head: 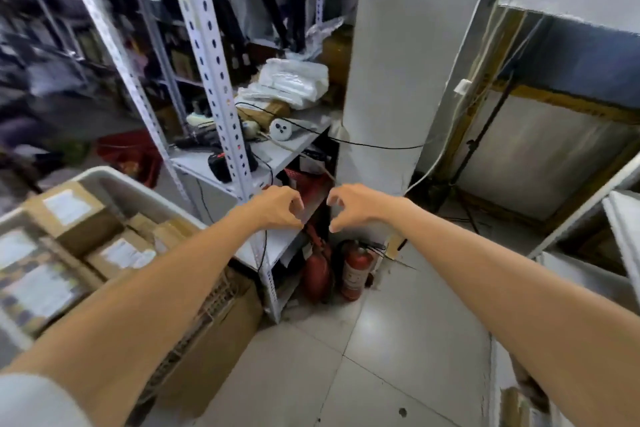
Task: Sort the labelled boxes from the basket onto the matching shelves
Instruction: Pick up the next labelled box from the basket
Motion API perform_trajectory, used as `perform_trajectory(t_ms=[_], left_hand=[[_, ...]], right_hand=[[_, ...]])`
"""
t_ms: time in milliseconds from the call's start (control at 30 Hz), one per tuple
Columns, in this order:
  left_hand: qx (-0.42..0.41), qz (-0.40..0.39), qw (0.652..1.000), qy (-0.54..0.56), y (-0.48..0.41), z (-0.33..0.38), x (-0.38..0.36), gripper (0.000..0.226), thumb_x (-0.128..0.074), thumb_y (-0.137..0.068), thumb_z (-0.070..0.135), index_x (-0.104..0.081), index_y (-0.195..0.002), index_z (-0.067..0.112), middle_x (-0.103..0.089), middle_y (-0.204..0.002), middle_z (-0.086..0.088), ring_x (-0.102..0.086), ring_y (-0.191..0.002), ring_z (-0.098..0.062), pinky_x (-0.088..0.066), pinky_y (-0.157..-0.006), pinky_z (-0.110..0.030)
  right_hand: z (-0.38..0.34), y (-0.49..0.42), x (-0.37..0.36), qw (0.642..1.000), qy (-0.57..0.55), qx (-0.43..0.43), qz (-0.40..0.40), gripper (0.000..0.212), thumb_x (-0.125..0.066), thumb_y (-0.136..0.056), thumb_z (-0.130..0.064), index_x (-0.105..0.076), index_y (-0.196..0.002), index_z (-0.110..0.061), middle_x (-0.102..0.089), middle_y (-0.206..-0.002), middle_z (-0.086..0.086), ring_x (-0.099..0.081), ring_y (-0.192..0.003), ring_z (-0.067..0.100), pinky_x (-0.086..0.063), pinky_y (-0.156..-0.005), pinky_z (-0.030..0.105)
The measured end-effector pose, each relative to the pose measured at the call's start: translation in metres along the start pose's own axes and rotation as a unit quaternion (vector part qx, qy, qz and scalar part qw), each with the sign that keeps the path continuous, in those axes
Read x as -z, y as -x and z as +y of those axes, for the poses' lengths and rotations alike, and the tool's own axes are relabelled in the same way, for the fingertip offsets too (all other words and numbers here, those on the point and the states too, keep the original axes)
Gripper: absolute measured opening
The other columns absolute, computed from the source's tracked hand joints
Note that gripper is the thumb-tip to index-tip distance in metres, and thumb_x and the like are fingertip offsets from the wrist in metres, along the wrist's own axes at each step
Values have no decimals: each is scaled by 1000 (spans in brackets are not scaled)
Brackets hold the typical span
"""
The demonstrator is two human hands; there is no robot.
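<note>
A grey basket [104,174] at the lower left holds several brown cardboard boxes [74,215] with white labels. Both my arms reach forward over the floor. My left hand [277,206] and my right hand [356,206] hang side by side in front of the lower part of a white metal shelf rack [211,55], fingers loosely curled, holding nothing. Neither hand touches a box or the basket. The image is blurred at the left.
The rack's shelf [294,146] carries white bags, cables and small devices. A white pillar [398,62] stands right of it, with two red fire extinguishers [355,269] at its foot. A large cardboard carton [221,340] stands under the basket. Tiled floor [381,357] lies ahead.
</note>
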State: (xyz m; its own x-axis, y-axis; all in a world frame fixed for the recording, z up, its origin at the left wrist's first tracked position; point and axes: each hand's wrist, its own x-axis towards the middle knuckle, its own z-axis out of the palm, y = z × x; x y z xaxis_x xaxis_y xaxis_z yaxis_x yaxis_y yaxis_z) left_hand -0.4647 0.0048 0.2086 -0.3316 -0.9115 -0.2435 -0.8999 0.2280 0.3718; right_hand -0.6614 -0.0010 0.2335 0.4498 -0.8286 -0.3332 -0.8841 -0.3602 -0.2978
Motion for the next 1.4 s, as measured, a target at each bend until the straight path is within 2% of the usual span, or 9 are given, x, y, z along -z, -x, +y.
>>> perform_trajectory(t_ms=[200,367,433,700,833,933,1167,1300,1400], left_hand=[[180,47,981,55,86,-86,-4,43,-77,-78,29,-65,-115,12,-68,-105,-5,-63,-96,-22,-51,-82,-32],[254,48,964,57,140,-137,-13,38,-74,-82,20,-60,-116,10,-58,-99,3,-59,-102,-23,-45,-81,-29],[298,36,952,67,154,-166,-14,37,-74,-82,23,-63,-115,9,-64,-106,-1,-60,-102,-24,-48,-82,-32],[336,48,934,114,135,-251,-8,48,-76,-80,31,-60,-122,14,-64,-119,-7,-59,-107,-24,-49,-89,-35],[322,46,939,107,116,-282,-7,50,-74,-81,32,-57,-125,14,-63,-120,-5,-58,-108,-24,-46,-83,-30],[343,50,932,107,118,-307,-10,51,-75,-81,34,-56,-125,16,-62,-121,-5,-58,-108,-23,-49,-90,-37],[445,32,880,162,140,-356,-37,53,-77,-77,29,-55,-123,17,-62,-120,-2,-58,-106,-22,-48,-86,-34],[494,41,850,177,147,-360,-57,54,-74,-78,31,-50,-124,16,-56,-120,-2,-53,-106,-22,-40,-79,-31],[520,39,829,204,152,-367,-79,67,-75,-75,28,-45,-133,16,-51,-135,-5,-51,-119,-25,-44,-89,-34]], right_hand=[[-100,-52,-34,985,26,159,-62,60,-69,-84,-35,-48,-134,-11,-51,-132,7,-50,-120,24,-45,-97,36],[-183,-84,-64,959,40,261,-101,60,-70,-84,-33,-46,-135,-13,-50,-132,4,-49,-120,23,-45,-95,34],[-208,-98,-75,951,55,283,-108,62,-71,-82,-34,-46,-135,-13,-50,-132,5,-49,-121,24,-45,-94,33],[-237,-173,-86,949,89,263,-150,66,-71,-82,-31,-43,-138,-10,-49,-138,7,-48,-123,24,-40,-87,27],[-253,-221,-89,951,109,237,-163,68,-73,-79,-31,-44,-137,-11,-49,-137,7,-50,-121,25,-45,-94,32],[-274,-248,-102,946,121,246,-172,69,-74,-78,-34,-44,-136,-11,-49,-137,9,-50,-121,26,-46,-100,40],[-317,-300,-150,888,208,334,-239,56,-71,-79,-31,-49,-126,-13,-57,-122,9,-55,-106,24,-50,-88,37],[-336,-323,-171,854,231,378,-275,58,-71,-80,-31,-46,-129,-13,-53,-124,8,-52,-110,25,-47,-84,36],[-348,-337,-193,841,233,399,-282,60,-71,-80,-34,-44,-129,-12,-49,-126,11,-48,-116,28,-44,-84,37]])
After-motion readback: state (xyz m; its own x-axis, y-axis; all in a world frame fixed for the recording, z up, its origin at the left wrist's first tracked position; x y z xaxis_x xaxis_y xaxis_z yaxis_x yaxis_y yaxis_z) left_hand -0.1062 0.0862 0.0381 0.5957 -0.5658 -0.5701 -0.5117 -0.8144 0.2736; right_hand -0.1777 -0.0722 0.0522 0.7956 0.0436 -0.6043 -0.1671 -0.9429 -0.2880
